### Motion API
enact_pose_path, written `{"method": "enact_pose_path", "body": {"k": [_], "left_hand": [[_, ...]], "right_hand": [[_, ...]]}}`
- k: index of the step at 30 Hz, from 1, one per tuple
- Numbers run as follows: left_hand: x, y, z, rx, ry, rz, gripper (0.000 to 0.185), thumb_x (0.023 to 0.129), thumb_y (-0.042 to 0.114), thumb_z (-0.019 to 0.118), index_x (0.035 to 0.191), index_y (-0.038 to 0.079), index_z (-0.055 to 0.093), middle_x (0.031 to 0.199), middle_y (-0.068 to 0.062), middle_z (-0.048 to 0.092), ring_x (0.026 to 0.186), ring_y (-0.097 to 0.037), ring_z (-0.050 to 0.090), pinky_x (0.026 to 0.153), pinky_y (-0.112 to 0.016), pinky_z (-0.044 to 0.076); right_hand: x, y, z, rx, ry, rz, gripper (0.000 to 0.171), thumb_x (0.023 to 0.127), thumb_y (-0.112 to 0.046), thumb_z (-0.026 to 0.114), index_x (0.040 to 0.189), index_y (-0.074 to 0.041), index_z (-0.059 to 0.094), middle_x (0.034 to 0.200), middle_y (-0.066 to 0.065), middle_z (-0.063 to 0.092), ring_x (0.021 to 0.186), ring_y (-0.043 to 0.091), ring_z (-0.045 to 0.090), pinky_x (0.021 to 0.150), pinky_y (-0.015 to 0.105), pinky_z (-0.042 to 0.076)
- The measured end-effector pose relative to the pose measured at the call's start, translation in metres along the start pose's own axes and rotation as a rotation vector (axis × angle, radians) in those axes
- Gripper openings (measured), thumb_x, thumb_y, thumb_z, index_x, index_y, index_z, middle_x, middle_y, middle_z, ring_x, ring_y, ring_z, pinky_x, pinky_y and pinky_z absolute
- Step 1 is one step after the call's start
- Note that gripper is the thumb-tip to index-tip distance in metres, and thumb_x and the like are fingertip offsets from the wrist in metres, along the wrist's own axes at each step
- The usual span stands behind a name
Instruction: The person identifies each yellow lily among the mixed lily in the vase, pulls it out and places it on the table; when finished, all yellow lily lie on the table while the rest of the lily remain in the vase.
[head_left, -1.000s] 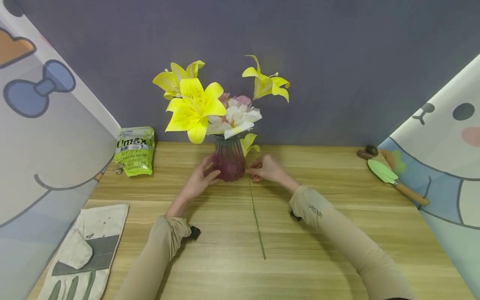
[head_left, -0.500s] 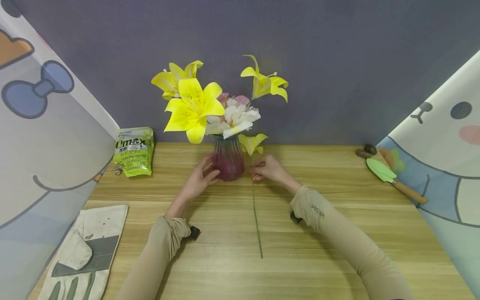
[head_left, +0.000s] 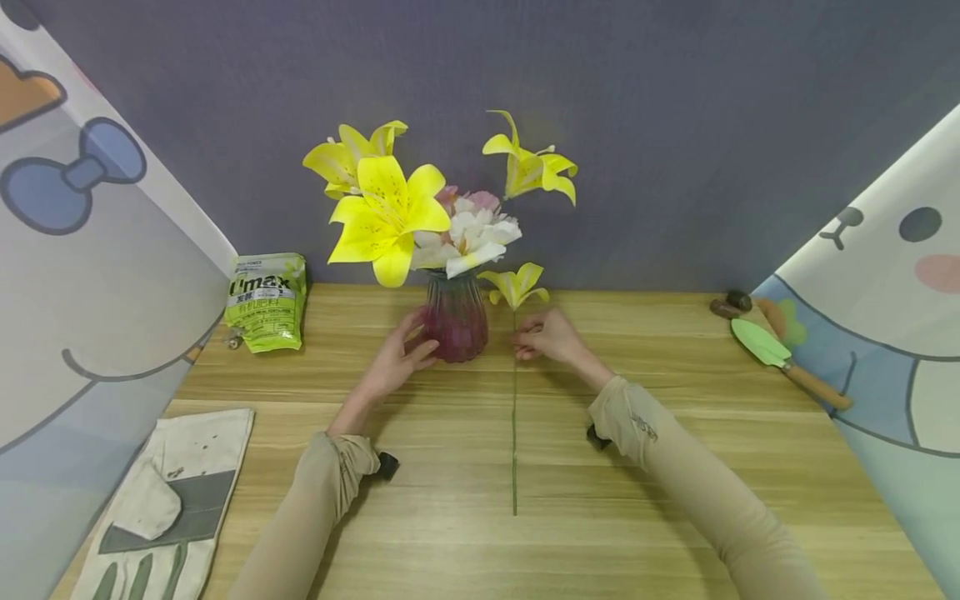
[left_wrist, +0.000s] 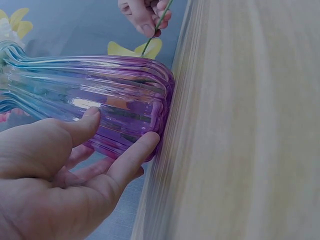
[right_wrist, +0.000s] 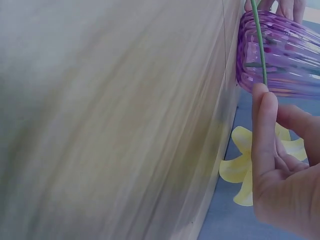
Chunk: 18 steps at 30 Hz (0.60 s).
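A glass vase point(head_left: 457, 321), purple at the base and darker towards the neck, stands upright on the table with yellow lilies point(head_left: 390, 217) and white and pink flowers point(head_left: 476, 233) in it. My left hand point(head_left: 393, 358) holds the vase's lower left side, thumb and fingers curled about the glass, as the left wrist view shows. To the right of the vase, my right hand point(head_left: 553, 340) pinches the thin green stem point(right_wrist: 260, 40) of a separate yellow lily point(head_left: 516, 286). Its bloom is beyond the fingers, and the stem extends towards the near side of the table.
A green fertilizer bag point(head_left: 266, 302) stands at the back left. White and grey work gloves point(head_left: 168, 500) lie at the front left. A light green trowel point(head_left: 761, 342) with a wooden handle lies on the right, near small dark objects point(head_left: 731, 304). A dark wall is behind.
My right hand has moved a little to the right with the lily, drawing its bloom out from behind the vase. The stem has swung straighter. My left hand stays at the vase.
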<state>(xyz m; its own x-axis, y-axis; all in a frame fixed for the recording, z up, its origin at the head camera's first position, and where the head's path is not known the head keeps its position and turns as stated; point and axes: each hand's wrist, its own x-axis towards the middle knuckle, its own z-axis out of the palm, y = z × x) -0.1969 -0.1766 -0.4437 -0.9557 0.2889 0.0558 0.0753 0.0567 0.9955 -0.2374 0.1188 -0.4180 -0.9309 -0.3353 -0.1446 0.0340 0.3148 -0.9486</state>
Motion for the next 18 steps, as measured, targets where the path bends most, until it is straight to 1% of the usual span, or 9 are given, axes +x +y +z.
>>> {"method": "enact_pose_path", "body": {"k": [4,8,18], "left_hand": [[0.0003,-0.0001,0.0000,-0.005,-0.002,-0.002,0.068,0.108,-0.011,0.053,0.167,-0.004,0.020,0.171,-0.032,0.018,0.149,-0.054,0.035,0.105,-0.042,0.059],[-0.0005,0.0010,0.0003,-0.009,-0.001,-0.001,0.068,0.108,-0.011,0.053,0.167,-0.005,0.021,0.171,-0.032,0.018,0.149,-0.055,0.035,0.105,-0.043,0.059],[-0.0011,-0.0002,-0.0005,0.001,-0.004,0.009,0.067,0.108,-0.009,0.054,0.167,-0.004,0.021,0.170,-0.032,0.019,0.149,-0.054,0.036,0.105,-0.043,0.059]], "right_hand": [[-0.0021,0.0030,-0.0032,-0.021,-0.008,0.004,0.017,0.102,0.008,0.064,0.106,0.025,0.066,0.083,0.028,0.075,0.060,0.010,0.071,0.061,0.023,0.067],[-0.0022,0.0061,-0.0036,-0.010,-0.026,0.009,0.018,0.103,0.009,0.061,0.109,0.026,0.064,0.085,0.030,0.073,0.062,0.011,0.072,0.062,0.023,0.067],[-0.0038,0.0055,0.0014,-0.030,-0.015,0.010,0.024,0.105,0.006,0.057,0.119,0.025,0.060,0.080,0.023,0.073,0.060,0.011,0.070,0.063,0.024,0.067]]}}
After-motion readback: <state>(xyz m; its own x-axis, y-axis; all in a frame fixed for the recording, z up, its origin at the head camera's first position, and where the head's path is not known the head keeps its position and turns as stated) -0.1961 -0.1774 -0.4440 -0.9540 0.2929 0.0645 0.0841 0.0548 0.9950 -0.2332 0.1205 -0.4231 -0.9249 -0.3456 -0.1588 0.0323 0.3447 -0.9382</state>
